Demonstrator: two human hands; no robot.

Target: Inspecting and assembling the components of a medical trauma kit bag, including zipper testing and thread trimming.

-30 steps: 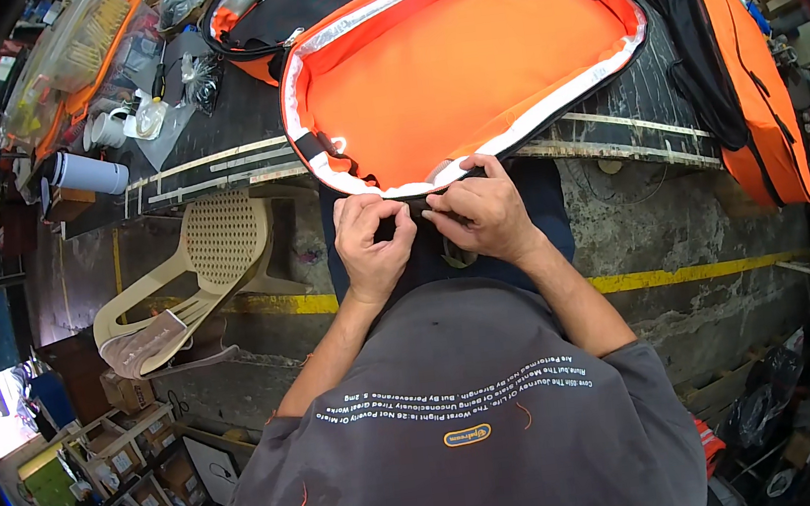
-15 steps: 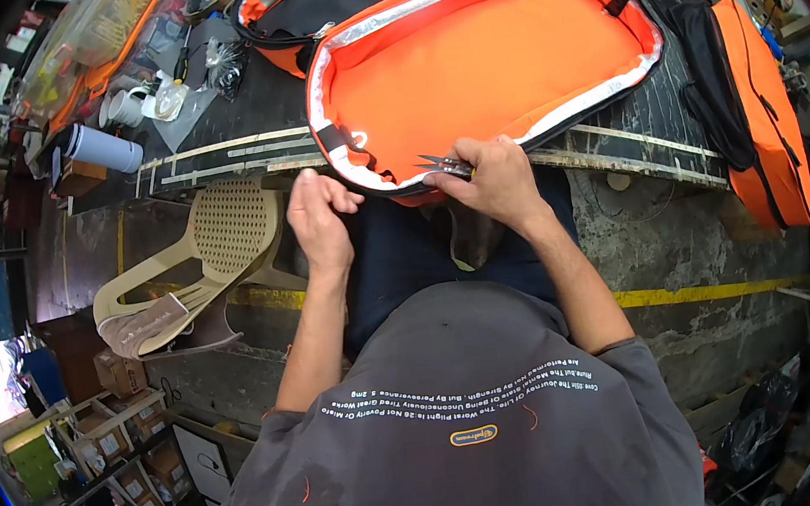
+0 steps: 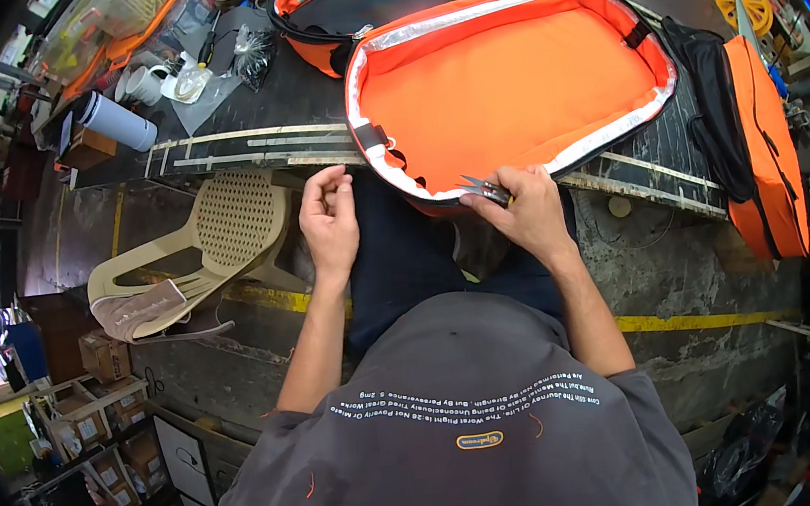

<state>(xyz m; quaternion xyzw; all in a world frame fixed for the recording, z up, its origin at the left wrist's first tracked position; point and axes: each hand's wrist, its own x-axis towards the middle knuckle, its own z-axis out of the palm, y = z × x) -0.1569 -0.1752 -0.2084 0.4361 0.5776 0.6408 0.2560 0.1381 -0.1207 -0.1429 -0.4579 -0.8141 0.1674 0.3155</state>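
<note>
An orange bag (image 3: 505, 82) with a white-lined rim and black edging lies unzipped at the front of the worktable, its lid folded back. My right hand (image 3: 532, 210) grips small pointed thread snips (image 3: 484, 188) at the bag's near rim, blades toward the left. Beside the bag's near left corner, my left hand (image 3: 330, 226) is raised with its fingers curled in and the thumb against them. Whatever may be pinched there is too small to make out. A black strap (image 3: 372, 137) crosses the rim at the bag's left end.
A second orange and black bag (image 3: 757, 143) stands at the table's right end. Left on the table (image 3: 223, 149) are a pale cylinder (image 3: 118, 122), a white mug (image 3: 144, 85) and plastic bags. A beige plastic chair (image 3: 232, 223) stands below at left.
The view has shifted, so the bag sits farther right. My left hand has drawn back from the bag's rim and its fingers have curled in. My right hand still holds the snips.
</note>
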